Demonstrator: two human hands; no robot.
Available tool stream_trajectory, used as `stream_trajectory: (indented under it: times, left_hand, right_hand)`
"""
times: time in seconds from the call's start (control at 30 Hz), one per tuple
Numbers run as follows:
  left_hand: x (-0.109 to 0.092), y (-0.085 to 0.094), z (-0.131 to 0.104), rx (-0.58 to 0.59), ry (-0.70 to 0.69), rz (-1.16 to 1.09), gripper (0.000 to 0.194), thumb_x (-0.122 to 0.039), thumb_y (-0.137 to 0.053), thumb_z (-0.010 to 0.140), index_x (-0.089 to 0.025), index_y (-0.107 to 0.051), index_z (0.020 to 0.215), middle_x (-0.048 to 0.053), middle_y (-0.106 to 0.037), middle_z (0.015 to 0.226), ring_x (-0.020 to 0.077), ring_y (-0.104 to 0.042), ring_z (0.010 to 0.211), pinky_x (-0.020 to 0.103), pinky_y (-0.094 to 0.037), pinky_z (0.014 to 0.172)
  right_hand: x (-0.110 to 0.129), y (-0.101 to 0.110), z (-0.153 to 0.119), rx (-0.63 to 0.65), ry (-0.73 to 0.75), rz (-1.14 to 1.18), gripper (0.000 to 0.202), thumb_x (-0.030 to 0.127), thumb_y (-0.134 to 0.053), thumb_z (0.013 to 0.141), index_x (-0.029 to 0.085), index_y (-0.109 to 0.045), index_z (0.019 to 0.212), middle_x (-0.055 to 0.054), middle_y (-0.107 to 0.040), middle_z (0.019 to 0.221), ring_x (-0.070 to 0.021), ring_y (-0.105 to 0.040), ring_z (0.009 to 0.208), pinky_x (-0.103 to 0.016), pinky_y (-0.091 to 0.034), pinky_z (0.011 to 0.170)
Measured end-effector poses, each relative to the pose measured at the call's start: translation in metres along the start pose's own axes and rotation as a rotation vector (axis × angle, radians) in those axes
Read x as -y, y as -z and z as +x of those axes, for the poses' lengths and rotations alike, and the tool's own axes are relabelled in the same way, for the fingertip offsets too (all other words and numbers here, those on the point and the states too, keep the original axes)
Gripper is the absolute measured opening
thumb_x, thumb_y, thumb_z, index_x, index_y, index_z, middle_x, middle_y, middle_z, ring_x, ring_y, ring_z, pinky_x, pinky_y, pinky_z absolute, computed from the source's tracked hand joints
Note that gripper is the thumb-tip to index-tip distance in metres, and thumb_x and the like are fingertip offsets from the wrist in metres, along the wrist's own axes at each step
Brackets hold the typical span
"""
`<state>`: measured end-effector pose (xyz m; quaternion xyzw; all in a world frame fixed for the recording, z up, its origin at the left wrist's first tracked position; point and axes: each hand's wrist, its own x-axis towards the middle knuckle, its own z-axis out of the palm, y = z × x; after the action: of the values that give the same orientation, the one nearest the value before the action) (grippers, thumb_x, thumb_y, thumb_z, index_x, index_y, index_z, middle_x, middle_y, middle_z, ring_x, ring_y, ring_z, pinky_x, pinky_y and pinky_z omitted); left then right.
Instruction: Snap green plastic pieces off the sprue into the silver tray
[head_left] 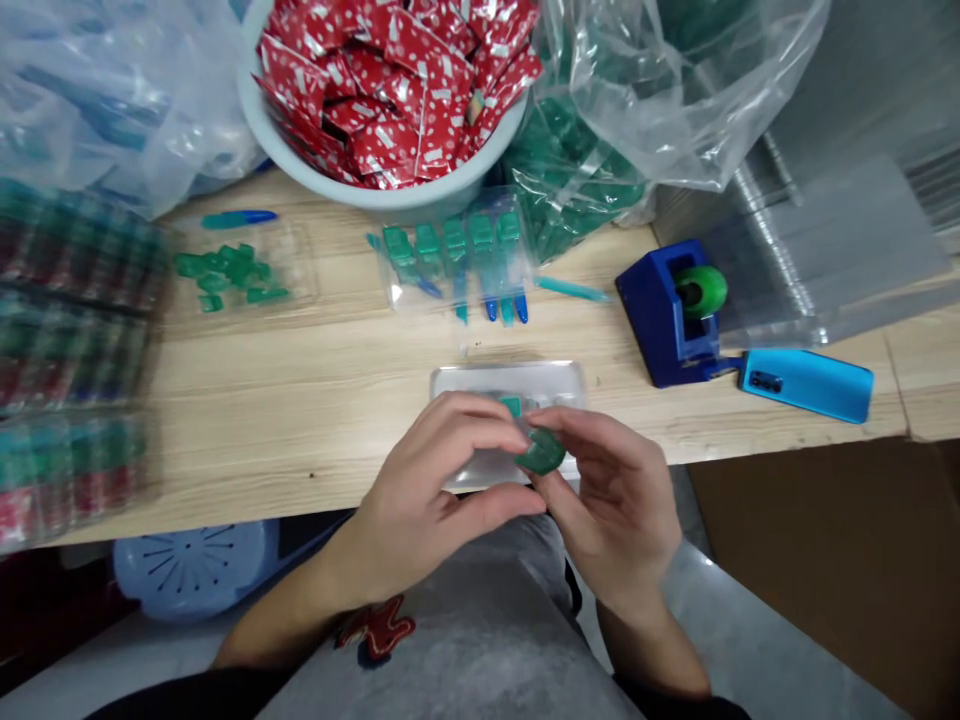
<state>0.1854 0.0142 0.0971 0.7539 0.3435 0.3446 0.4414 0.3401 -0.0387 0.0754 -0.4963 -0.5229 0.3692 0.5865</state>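
Observation:
A small, rounded, dark green translucent piece (541, 452) is held between my hands over the table's front edge. My right hand (611, 490) pinches it with thumb and fingers. My left hand (450, 480) meets it from the other side, fingertips on the piece and thumb just below. What exactly the piece is, I cannot make out. Beneath my hands lies a clear plastic tray (506, 378), partly hidden, with a small green block (511, 405) in it.
Red printed packets (390, 90) fill a grey tub (360, 195). Behind my hands lie a tray of green pieces (454, 245) and another tray of loose green blocks (225, 272). Filled packs (71, 350) are stacked left; a blue tape dispenser (652, 320) and blue phone (810, 385) sit right.

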Motion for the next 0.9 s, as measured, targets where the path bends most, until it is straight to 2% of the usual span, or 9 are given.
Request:
stream_trajectory:
  times: [0.13, 0.23, 0.33, 0.4, 0.5, 0.63, 0.7, 0.8, 0.9]
  left_hand:
    - [0.008, -0.003, 0.002, -0.014, -0.026, -0.021, 0.016, -0.025, -0.061, 0.094, -0.025, -0.059, 0.109, 0.004, -0.062, 0.104, 0.0159, -0.060, 0.098, 0.030, -0.052, 0.084]
    - [0.010, -0.003, 0.003, -0.004, -0.050, 0.035, 0.014, -0.020, -0.056, 0.096, -0.024, -0.060, 0.109, 0.003, -0.060, 0.102, 0.0141, -0.059, 0.098, 0.028, -0.052, 0.084]
    - [0.009, -0.004, 0.004, 0.023, -0.018, 0.006, 0.008, -0.020, -0.057, 0.095, -0.024, -0.060, 0.102, 0.002, -0.060, 0.098, 0.0134, -0.059, 0.093, 0.026, -0.051, 0.079]
    - [0.009, -0.005, 0.006, 0.032, 0.027, -0.073, 0.003, -0.021, -0.060, 0.094, -0.023, -0.060, 0.095, 0.001, -0.059, 0.093, 0.0128, -0.059, 0.089, 0.025, -0.051, 0.077]
    - [0.009, -0.005, 0.008, 0.035, 0.088, -0.189, 0.006, -0.021, -0.065, 0.090, -0.022, -0.060, 0.089, -0.001, -0.060, 0.088, 0.0111, -0.060, 0.084, 0.022, -0.051, 0.075]
    - [0.004, -0.003, 0.009, 0.047, 0.109, -0.281, 0.006, -0.020, -0.065, 0.090, -0.022, -0.063, 0.084, -0.001, -0.064, 0.082, 0.0102, -0.062, 0.079, 0.021, -0.051, 0.072]
    - [0.003, -0.002, 0.008, 0.025, 0.130, -0.349, 0.007, -0.020, -0.064, 0.091, -0.022, -0.064, 0.084, -0.001, -0.066, 0.080, 0.0109, -0.062, 0.077, 0.022, -0.052, 0.072]
    - [0.005, 0.001, 0.006, -0.037, 0.230, -0.452, 0.009, -0.023, -0.065, 0.090, -0.021, -0.065, 0.082, -0.002, -0.064, 0.075, 0.0109, -0.061, 0.070, 0.023, -0.052, 0.066]
    - [0.014, 0.008, 0.004, -0.129, 0.291, -0.460, 0.009, -0.027, -0.067, 0.088, -0.022, -0.066, 0.081, -0.002, -0.063, 0.072, 0.0109, -0.058, 0.063, 0.023, -0.049, 0.057]
  right_hand:
    - [0.004, 0.007, 0.003, 0.034, -0.061, 0.020, 0.048, 0.002, -0.064, 0.085, 0.033, -0.063, 0.123, 0.000, -0.069, 0.120, -0.0148, -0.065, 0.113, -0.029, -0.059, 0.091]
    - [0.006, 0.013, 0.008, 0.041, -0.161, 0.007, 0.032, 0.010, -0.066, 0.087, 0.031, -0.071, 0.110, 0.000, -0.072, 0.109, -0.0140, -0.068, 0.102, -0.027, -0.060, 0.086]
    - [0.006, 0.014, 0.010, 0.022, -0.238, 0.135, 0.031, 0.014, -0.066, 0.088, 0.034, -0.071, 0.110, 0.002, -0.074, 0.103, -0.0095, -0.070, 0.084, -0.021, -0.061, 0.073]
    - [0.006, 0.013, 0.010, 0.022, -0.248, 0.211, 0.034, 0.015, -0.071, 0.084, 0.035, -0.071, 0.112, 0.002, -0.074, 0.105, -0.0093, -0.071, 0.086, -0.020, -0.061, 0.074]
    - [0.006, 0.011, 0.011, 0.018, -0.270, 0.258, 0.029, 0.015, -0.075, 0.080, 0.032, -0.075, 0.103, 0.002, -0.075, 0.102, -0.0110, -0.071, 0.093, -0.019, -0.061, 0.077]
    - [0.004, 0.011, 0.014, 0.006, -0.458, 0.472, 0.016, 0.023, -0.072, 0.084, 0.032, -0.076, 0.097, 0.004, -0.074, 0.076, -0.0064, -0.070, 0.066, -0.015, -0.060, 0.065]
    - [0.002, 0.011, 0.017, 0.050, -0.552, 0.651, 0.012, 0.030, -0.072, 0.085, 0.030, -0.075, 0.096, 0.005, -0.072, 0.070, -0.0060, -0.069, 0.059, -0.014, -0.059, 0.059]
    - [-0.002, 0.012, 0.021, 0.117, -0.654, 0.860, 0.014, 0.038, -0.073, 0.082, 0.030, -0.075, 0.093, 0.004, -0.074, 0.074, -0.0054, -0.068, 0.056, -0.013, -0.058, 0.054]
    - [-0.010, 0.021, 0.024, 0.059, -0.643, 0.730, 0.019, 0.044, -0.076, 0.078, 0.029, -0.075, 0.090, 0.004, -0.073, 0.077, -0.0059, -0.066, 0.056, -0.015, -0.058, 0.052]
